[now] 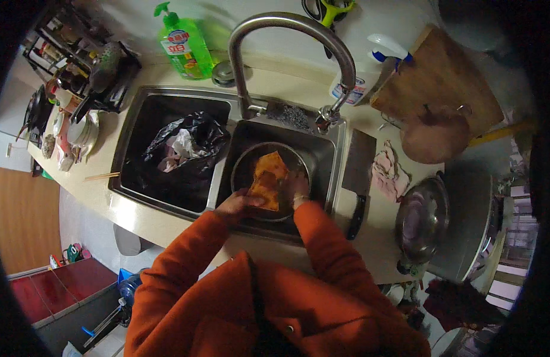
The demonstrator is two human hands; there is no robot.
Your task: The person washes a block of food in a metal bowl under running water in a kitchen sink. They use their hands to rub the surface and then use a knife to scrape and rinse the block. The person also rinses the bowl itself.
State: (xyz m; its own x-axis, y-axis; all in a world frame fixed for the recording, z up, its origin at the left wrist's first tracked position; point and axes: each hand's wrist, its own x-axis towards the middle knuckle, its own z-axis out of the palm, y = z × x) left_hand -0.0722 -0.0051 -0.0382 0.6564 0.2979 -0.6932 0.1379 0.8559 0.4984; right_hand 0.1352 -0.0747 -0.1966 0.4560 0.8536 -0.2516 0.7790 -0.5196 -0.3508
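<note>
Both my hands are over a round metal pan or basin (242, 166) in the right bowl of a double steel sink. My left hand (237, 205) grips the lower left edge of a flat orange-brown piece (267, 192), its kind unclear. A similar orange piece (272, 162) lies just above it, partly overlapped. My right hand (298, 184) is blurred at the pan's right side, its fingers pointing up; whether it touches the piece is hard to see. A curved steel faucet (292, 20) arches over the sink.
A black plastic bag (203, 134) fills part of the left bowl. Right of the sink lie a cleaver (359, 165), a crumpled pinkish cloth or piece of meat (389, 172) and a large bowl (422, 218). A green soap bottle (185, 49) and a wooden board (440, 85) stand behind.
</note>
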